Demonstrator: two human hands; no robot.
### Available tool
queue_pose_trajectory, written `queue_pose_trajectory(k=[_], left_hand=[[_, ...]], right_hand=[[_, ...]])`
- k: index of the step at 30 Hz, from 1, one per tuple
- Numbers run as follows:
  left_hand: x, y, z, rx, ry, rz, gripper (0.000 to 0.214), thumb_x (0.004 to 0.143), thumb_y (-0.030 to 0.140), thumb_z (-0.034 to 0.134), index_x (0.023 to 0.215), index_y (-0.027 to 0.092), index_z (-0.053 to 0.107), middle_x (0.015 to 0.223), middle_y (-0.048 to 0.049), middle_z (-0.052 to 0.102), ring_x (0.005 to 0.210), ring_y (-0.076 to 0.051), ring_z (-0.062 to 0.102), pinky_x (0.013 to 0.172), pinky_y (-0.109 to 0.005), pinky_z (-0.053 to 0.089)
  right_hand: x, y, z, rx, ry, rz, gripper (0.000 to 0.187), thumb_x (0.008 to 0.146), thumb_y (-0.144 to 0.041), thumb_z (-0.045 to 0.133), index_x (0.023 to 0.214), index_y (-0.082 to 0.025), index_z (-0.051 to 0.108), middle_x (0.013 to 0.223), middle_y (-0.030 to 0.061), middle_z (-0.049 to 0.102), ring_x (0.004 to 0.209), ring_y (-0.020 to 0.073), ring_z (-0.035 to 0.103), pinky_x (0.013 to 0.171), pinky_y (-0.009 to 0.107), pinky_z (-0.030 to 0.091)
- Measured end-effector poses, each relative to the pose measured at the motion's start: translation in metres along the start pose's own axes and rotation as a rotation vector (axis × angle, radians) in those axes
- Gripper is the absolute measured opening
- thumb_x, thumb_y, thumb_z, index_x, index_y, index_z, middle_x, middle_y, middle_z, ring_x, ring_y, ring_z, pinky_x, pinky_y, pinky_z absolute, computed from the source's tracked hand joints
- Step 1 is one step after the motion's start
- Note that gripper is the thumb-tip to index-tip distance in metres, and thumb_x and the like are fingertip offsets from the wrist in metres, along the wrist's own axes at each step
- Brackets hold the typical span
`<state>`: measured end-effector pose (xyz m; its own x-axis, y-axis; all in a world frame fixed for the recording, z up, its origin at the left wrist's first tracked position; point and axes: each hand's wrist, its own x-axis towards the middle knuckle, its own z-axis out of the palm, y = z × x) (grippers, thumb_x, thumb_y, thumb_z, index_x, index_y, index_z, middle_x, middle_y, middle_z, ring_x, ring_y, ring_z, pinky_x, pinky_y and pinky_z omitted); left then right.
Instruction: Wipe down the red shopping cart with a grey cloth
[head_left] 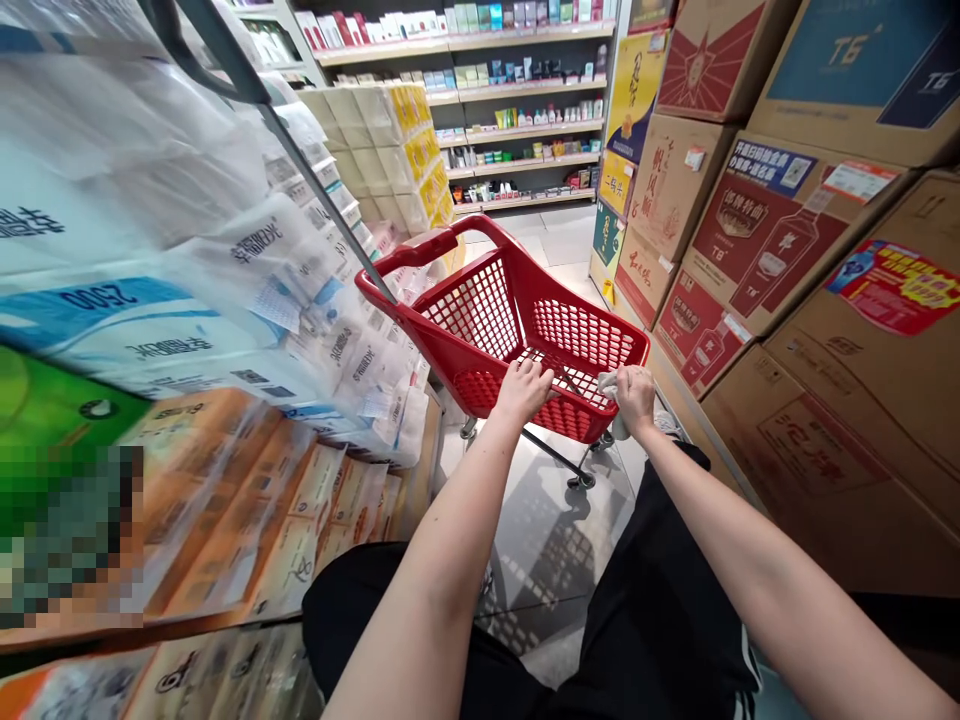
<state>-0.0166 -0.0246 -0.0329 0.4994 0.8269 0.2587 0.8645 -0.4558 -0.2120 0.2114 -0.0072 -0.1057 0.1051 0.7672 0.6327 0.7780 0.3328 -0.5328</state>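
A red plastic shopping cart (480,310) with mesh walls and a rounded handle rolls ahead of me on small castors. My left hand (521,392) is shut over its near rim. My right hand (634,395) also grips that rim, further right, pressing a crumpled white cloth (610,388) against it. The cart's basket shows nothing inside. Its far handle (409,250) points up and left, close to the wrapped paper goods on my left.
Wrapped packs of tissue rolls (172,290) tower along the left of the aisle. Printed cardboard liquor cartons (772,240) are stacked on the right. Store shelves (510,120) of small packaged goods stand at the far end. Tiled floor (551,540) runs between the stacks.
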Motion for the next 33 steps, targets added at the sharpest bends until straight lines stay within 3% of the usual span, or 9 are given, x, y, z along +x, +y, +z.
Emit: queue_pose_trajectory(k=[7,9,12,15,19,21,25,28,33], left_hand=[[-0.001,0.009,0.0,-0.036,0.022,-0.09,0.028,0.083,0.042,0.054,0.098,0.018,0.057,0.098,-0.0111,0.058,0.102,-0.027,0.047,0.094,-0.042,0.029],[-0.001,0.01,0.0,-0.046,0.01,-0.106,0.029,0.083,0.043,0.053,0.099,0.019,0.057,0.099,-0.0112,0.058,0.103,-0.027,0.047,0.095,-0.043,0.028],[0.0,0.012,-0.001,-0.061,0.003,-0.122,0.03,0.084,0.044,0.051,0.101,0.02,0.057,0.102,-0.0106,0.058,0.106,-0.027,0.046,0.095,-0.043,0.028],[0.004,0.016,0.0,-0.08,-0.002,-0.14,0.031,0.085,0.046,0.049,0.102,0.021,0.057,0.104,-0.0098,0.058,0.107,-0.026,0.045,0.096,-0.043,0.027],[0.013,0.022,0.003,-0.09,-0.008,-0.15,0.032,0.087,0.047,0.045,0.103,0.022,0.057,0.104,-0.0094,0.058,0.104,-0.026,0.046,0.093,-0.043,0.028],[0.018,0.022,0.006,-0.092,-0.011,-0.146,0.032,0.087,0.047,0.044,0.102,0.023,0.057,0.104,-0.0093,0.058,0.103,-0.026,0.046,0.091,-0.043,0.03],[0.022,0.019,0.008,-0.105,-0.02,-0.13,0.034,0.087,0.05,0.042,0.102,0.024,0.058,0.105,-0.009,0.058,0.103,-0.026,0.046,0.088,-0.042,0.031],[0.021,0.015,0.009,-0.115,-0.012,-0.13,0.039,0.087,0.054,0.038,0.1,0.024,0.058,0.105,-0.0097,0.057,0.102,-0.026,0.046,0.088,-0.042,0.031],[0.021,0.013,0.008,-0.129,-0.008,-0.157,0.037,0.087,0.053,0.039,0.099,0.024,0.059,0.103,-0.0098,0.058,0.102,-0.026,0.046,0.09,-0.042,0.03]], right_hand=[[-0.038,-0.06,0.003,-0.206,0.061,0.123,0.04,0.095,-0.031,0.026,0.081,-0.016,0.06,0.085,0.0104,0.062,0.087,0.0213,0.052,0.088,0.035,0.032],[-0.03,-0.065,0.001,-0.292,-0.043,0.085,0.042,0.095,-0.033,0.026,0.082,-0.015,0.062,0.083,0.0112,0.064,0.085,0.0215,0.054,0.087,0.035,0.031],[-0.003,-0.06,-0.002,-0.365,-0.321,0.051,0.049,0.095,-0.036,0.026,0.075,-0.015,0.065,0.074,0.012,0.065,0.073,0.0205,0.057,0.078,0.034,0.034],[0.024,-0.049,0.0,-0.407,-0.454,0.185,0.054,0.094,-0.039,0.025,0.071,-0.014,0.067,0.07,0.0137,0.066,0.065,0.0201,0.059,0.067,0.032,0.034],[0.031,-0.037,0.003,-0.365,-0.322,0.287,0.059,0.095,-0.043,0.02,0.075,-0.014,0.067,0.071,0.0136,0.066,0.067,0.0207,0.059,0.067,0.031,0.036],[0.02,-0.032,0.002,-0.278,-0.205,0.217,0.056,0.095,-0.042,0.019,0.081,-0.015,0.066,0.076,0.0118,0.066,0.075,0.0209,0.058,0.076,0.032,0.036],[-0.009,-0.025,0.003,-0.108,0.014,0.028,0.041,0.094,-0.039,0.028,0.11,-0.014,0.055,0.108,0.0141,0.059,0.106,0.0237,0.047,0.094,0.04,0.032],[-0.021,-0.023,0.004,-0.042,0.06,-0.003,0.04,0.093,-0.036,0.03,0.123,-0.013,0.045,0.12,0.0165,0.05,0.115,0.024,0.041,0.098,0.043,0.03],[-0.033,-0.024,-0.001,0.01,0.105,0.047,0.034,0.093,-0.036,0.034,0.117,-0.017,0.046,0.116,0.0141,0.052,0.113,0.0236,0.043,0.098,0.044,0.031]])
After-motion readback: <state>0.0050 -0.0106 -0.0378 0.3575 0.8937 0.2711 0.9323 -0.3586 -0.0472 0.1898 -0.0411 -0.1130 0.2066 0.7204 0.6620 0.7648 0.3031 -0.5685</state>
